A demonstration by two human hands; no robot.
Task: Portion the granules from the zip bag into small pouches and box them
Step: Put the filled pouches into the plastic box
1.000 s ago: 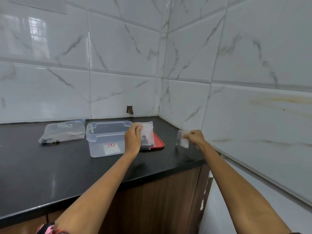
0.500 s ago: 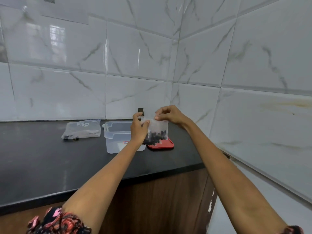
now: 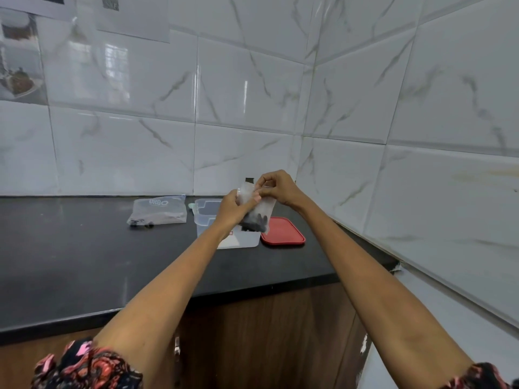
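Here, both hands [image 3: 252, 197] pinching small pouch [image 3: 257, 211] of dark granules, zip bag [image 3: 158, 210] reading "URGO"

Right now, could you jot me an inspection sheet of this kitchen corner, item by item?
Surface: black countertop, glossy, over a wooden cabinet front.
Job's things: small pouch with dark granules at its bottom, held up in front of the clear plastic box; the box stands open with its red lid flat beside it; zip bag lies flat left of the box.
Clutter: a few dark granules at the zip bag's near edge.
Grips: left hand and right hand both pinch the pouch near its top.
Cables: nothing seen.
Surroundings: white marbled wall tiles; papers stuck on the wall, upper left.
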